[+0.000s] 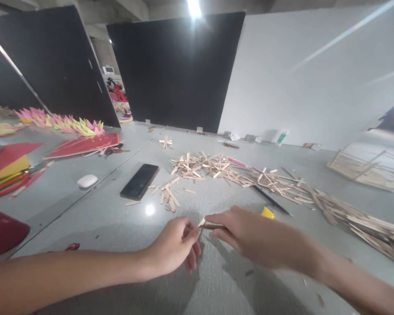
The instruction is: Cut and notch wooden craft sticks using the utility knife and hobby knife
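My left hand (177, 243) is closed, its thumb and forefinger pinching a small pale wooden stick (202, 222). Close against it, my right hand (249, 234) grips a thin, dark, narrow tool (212, 226) with its tip at the stick. The tool's kind cannot be made out, since the fingers cover much of it. Both hands are just above the grey table, near its front. Beyond them lies a loose heap of short wooden sticks (200, 166), with a smaller cluster (170, 197) nearer. A yellow object (267, 213) sits just behind my right hand.
A phone (139, 181) and a white earbud case (87, 181) lie left of the heap. A black pen (272, 200) and long wooden strips (357, 223) stretch rightward. Orange-handled scissors (11, 186) and red paper are far left. Black panels (174, 70) stand behind.
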`<state>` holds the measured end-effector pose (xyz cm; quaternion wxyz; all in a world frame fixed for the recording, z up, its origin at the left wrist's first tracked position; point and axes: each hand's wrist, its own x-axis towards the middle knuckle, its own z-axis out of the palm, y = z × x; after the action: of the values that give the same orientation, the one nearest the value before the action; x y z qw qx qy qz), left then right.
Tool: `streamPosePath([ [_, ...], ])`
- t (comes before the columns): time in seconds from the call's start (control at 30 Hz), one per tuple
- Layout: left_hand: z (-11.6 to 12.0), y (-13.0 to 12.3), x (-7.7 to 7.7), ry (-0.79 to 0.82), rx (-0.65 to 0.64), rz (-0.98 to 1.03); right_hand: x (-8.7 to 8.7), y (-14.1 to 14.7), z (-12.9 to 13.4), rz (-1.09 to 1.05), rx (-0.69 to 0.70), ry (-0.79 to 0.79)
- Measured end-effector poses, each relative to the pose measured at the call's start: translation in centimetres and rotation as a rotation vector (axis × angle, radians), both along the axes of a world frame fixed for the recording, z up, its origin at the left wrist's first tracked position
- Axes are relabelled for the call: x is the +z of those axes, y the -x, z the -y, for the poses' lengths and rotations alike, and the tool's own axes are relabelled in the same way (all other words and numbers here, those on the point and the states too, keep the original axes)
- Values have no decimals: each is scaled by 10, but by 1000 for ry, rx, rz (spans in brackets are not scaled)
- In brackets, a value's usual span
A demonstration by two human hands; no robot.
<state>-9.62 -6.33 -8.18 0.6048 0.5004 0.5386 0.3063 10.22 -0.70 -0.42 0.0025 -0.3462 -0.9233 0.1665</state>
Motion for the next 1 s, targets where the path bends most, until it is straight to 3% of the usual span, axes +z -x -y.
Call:
streamPosePath([
  [0.13, 2, 8, 25, -204, 101, 10, -38, -22, 16, -175, -115, -54],
  [0.23, 10, 11, 39, -431, 77, -90, -56, -22, 17, -427, -129, -105],
  [0.5, 34, 13, 34, -984, -44, -408, -72, -17, 9, -619, 56, -229],
  [1.0, 41, 9, 33, -1161, 4, -380, -83, -17, 18, -665, 155, -170],
])
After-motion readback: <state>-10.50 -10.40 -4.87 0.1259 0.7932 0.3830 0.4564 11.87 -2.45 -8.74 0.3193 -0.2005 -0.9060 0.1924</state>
